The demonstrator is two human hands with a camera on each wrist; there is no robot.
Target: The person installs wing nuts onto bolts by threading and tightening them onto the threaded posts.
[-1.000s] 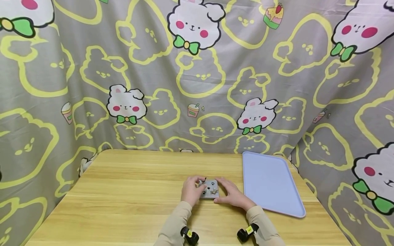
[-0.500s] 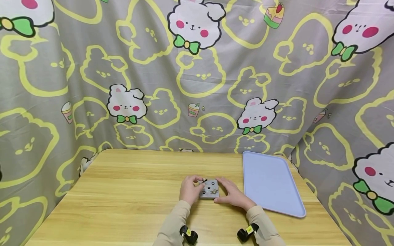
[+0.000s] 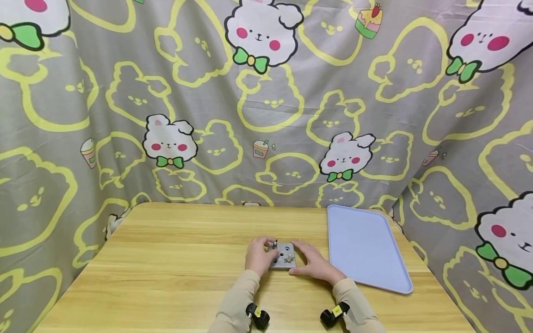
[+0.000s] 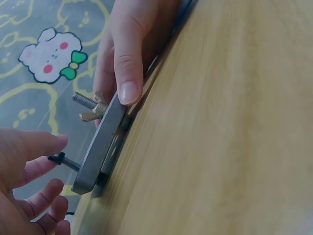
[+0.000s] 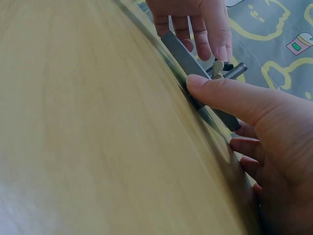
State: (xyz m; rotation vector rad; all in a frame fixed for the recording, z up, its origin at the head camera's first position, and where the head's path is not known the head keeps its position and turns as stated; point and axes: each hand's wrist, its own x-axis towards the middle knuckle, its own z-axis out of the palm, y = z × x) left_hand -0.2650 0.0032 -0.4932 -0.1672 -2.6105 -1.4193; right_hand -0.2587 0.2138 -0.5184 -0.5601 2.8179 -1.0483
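A grey metal plate (image 3: 281, 265) with several round holes lies on the table between both hands. My left hand (image 3: 259, 257) pinches a small black wing-shaped nut (image 4: 56, 158) with thumb and forefinger. It sits at the end of a thin screw (image 4: 72, 165) rising from the plate's far left corner. The other left fingers are loosely bent. My right hand (image 3: 315, 264) grips the plate from the right, thumb on the near edge and fingers round the far side. A brass wing nut (image 4: 99, 104) sits on a thicker threaded bolt (image 5: 236, 72) near the right thumb.
A pale blue tray (image 3: 366, 245) lies to the right, close to my right forearm. The wooden table (image 3: 166, 268) ends at a patterned grey curtain (image 3: 216, 106) behind and at the sides. A black wrist camera (image 3: 259, 317) is strapped on each sleeve.
My left fingers moved slightly off to the left, then came back round the black nut, which has turned to stand more upright. My right hand and the plate stay in place.
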